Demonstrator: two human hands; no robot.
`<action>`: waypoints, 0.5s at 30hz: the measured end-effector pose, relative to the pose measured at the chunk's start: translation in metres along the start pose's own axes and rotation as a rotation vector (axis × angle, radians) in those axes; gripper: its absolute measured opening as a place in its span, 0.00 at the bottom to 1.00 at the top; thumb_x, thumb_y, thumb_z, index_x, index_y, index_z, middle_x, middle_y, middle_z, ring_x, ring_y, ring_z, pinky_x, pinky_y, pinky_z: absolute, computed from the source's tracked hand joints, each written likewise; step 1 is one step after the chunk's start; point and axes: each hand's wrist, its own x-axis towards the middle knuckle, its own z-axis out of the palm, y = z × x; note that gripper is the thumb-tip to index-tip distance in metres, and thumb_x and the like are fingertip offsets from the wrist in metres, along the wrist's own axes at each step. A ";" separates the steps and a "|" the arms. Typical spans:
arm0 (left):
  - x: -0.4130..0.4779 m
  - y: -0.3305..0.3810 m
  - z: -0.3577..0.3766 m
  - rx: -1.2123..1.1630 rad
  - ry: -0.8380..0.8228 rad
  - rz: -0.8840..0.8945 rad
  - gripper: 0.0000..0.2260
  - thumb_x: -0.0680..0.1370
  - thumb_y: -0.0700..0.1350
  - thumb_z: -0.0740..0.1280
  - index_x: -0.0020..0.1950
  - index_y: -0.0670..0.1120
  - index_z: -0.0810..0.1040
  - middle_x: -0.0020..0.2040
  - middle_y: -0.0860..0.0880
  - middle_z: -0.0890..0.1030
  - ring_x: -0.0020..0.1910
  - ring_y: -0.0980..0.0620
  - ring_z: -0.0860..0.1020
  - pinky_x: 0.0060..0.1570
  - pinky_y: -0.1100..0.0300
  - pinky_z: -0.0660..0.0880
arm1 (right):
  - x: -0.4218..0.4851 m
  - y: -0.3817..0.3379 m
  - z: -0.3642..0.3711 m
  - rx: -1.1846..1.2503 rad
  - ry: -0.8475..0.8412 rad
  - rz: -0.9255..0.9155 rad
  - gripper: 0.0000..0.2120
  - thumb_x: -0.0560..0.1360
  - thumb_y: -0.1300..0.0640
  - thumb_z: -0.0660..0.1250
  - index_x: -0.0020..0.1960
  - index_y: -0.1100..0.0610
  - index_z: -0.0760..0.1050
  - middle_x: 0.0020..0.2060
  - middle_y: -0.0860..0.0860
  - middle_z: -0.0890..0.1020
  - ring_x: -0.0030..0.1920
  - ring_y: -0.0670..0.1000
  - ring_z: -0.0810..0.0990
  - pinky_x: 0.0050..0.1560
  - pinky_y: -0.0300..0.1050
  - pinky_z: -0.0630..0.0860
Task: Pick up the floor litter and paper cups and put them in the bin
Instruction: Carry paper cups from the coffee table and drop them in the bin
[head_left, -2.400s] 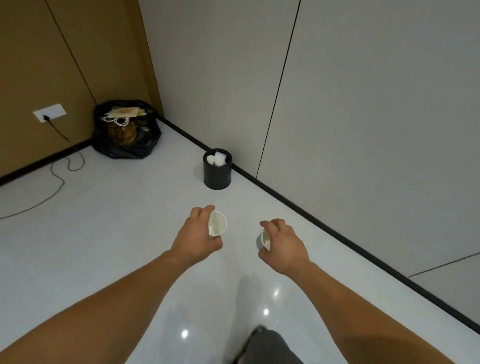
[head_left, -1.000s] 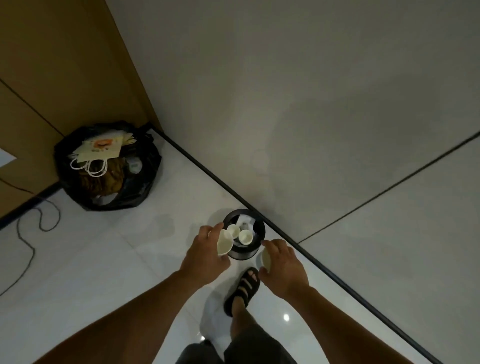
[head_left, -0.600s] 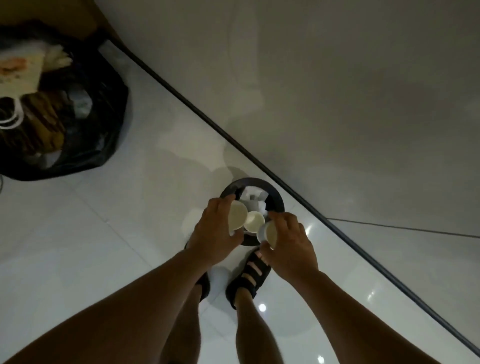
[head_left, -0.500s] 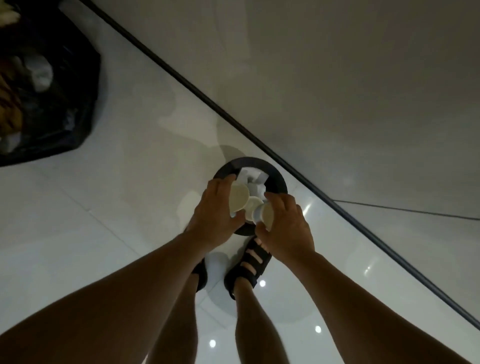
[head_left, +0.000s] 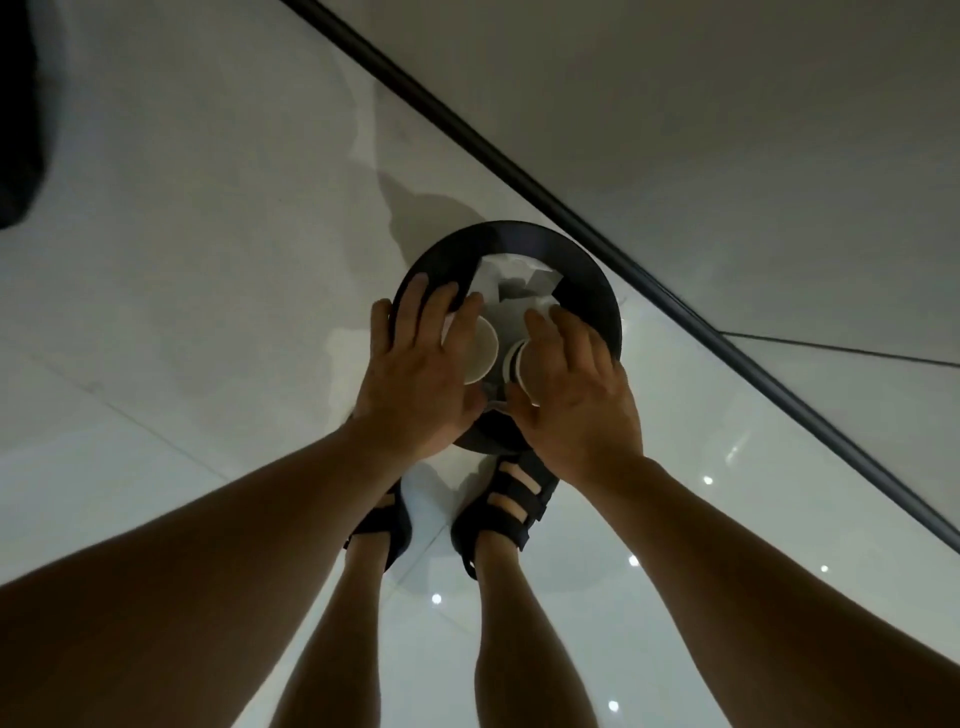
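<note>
I've dropped lower over the bin (head_left: 587, 270), left hand (head_left: 415, 374) gripping first cup (head_left: 482, 349), right hand (head_left: 571, 395) gripping second cup (head_left: 513, 364).

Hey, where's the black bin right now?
Head view, just right of centre: the black bin stands on the floor beside the dark baseboard, ahead of the sandalled feet, with the left hand and right hand holding paper cups over its mouth.
</note>
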 end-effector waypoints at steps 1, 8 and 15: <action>0.001 -0.001 0.003 0.031 -0.021 0.013 0.42 0.71 0.69 0.59 0.77 0.45 0.55 0.75 0.39 0.59 0.75 0.37 0.55 0.69 0.39 0.57 | 0.000 0.001 0.004 -0.053 -0.035 -0.022 0.36 0.77 0.39 0.62 0.78 0.57 0.57 0.75 0.59 0.63 0.75 0.62 0.60 0.71 0.59 0.64; 0.000 -0.011 0.013 0.070 -0.101 0.082 0.44 0.71 0.72 0.48 0.79 0.47 0.48 0.79 0.41 0.47 0.77 0.38 0.44 0.71 0.37 0.50 | -0.001 0.003 0.028 -0.161 -0.133 -0.044 0.42 0.77 0.35 0.55 0.78 0.53 0.36 0.79 0.58 0.47 0.78 0.59 0.41 0.75 0.61 0.44; -0.012 0.000 -0.050 -0.007 -0.079 -0.001 0.41 0.73 0.67 0.56 0.79 0.46 0.50 0.79 0.41 0.50 0.77 0.39 0.47 0.70 0.37 0.55 | -0.018 -0.005 -0.023 -0.087 -0.111 0.040 0.46 0.73 0.35 0.62 0.80 0.51 0.41 0.79 0.55 0.45 0.79 0.56 0.40 0.74 0.60 0.45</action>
